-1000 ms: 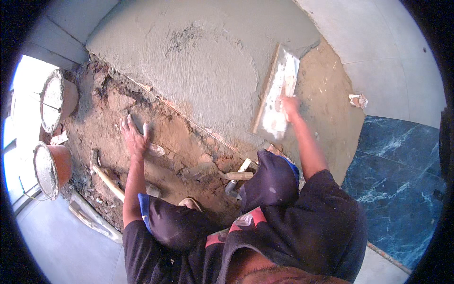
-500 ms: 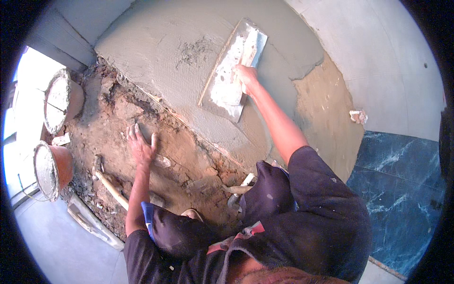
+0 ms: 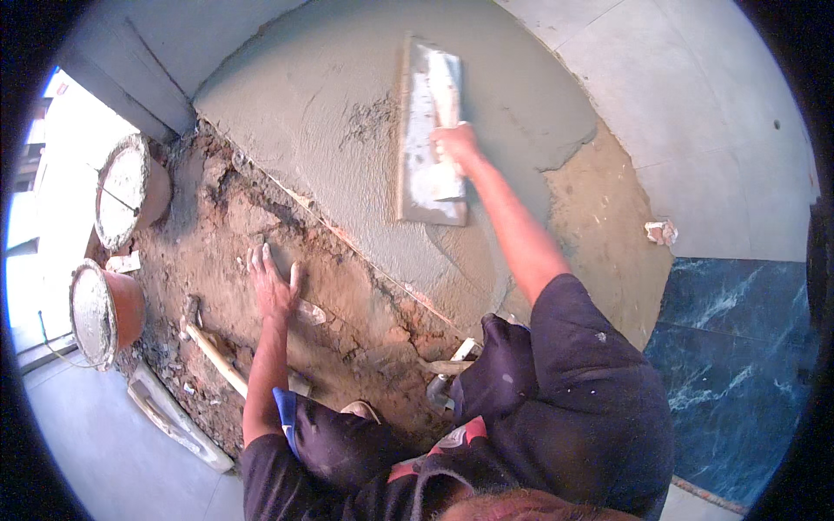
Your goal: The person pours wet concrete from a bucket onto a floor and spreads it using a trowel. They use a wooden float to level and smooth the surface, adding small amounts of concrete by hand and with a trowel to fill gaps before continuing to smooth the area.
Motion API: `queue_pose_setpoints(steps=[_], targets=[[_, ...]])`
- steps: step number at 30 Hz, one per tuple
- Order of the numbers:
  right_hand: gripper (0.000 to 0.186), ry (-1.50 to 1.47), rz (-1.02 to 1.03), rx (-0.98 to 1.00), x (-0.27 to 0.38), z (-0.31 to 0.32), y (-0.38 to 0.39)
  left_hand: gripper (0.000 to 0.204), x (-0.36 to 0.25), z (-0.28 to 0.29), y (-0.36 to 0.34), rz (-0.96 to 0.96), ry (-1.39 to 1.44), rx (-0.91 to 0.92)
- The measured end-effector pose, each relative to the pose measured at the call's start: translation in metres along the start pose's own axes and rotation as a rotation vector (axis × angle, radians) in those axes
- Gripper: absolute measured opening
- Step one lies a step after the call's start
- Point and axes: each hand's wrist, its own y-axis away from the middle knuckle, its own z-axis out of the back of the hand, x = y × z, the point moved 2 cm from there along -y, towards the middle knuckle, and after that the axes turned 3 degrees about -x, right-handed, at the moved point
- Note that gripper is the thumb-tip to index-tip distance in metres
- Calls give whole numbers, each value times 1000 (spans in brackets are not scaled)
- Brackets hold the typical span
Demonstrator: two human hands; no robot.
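"Where's the float (image 3: 416,161)?"
"Under the right hand (image 3: 455,143), which grips its handle (image 3: 445,91), over wet cement (image 3: 512,104). It's blurry, so I can't tell its tilt; best press lightly, evenly."
"And the left hand (image 3: 274,288)?"
"Empty, spread on the dirt (image 3: 239,217)."

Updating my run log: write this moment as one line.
right hand: gripping float on grey mortar; left hand: resting on soil; wooden-handled tool: on soil

Left fingers (image 3: 259,260) splayed, right fingers (image 3: 445,135) curled, right arm (image 3: 517,217) outstretched.
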Motion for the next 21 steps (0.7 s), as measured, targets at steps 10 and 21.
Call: queue_pose_setpoints(steps=[10,21], targets=[[34,-26,-58,-112,-58,63,-24,74,-3,-1,-1,18,-45,20],[39,133,114,175,10,-103,-28,74,-11,1,-6,25,-8,29]])
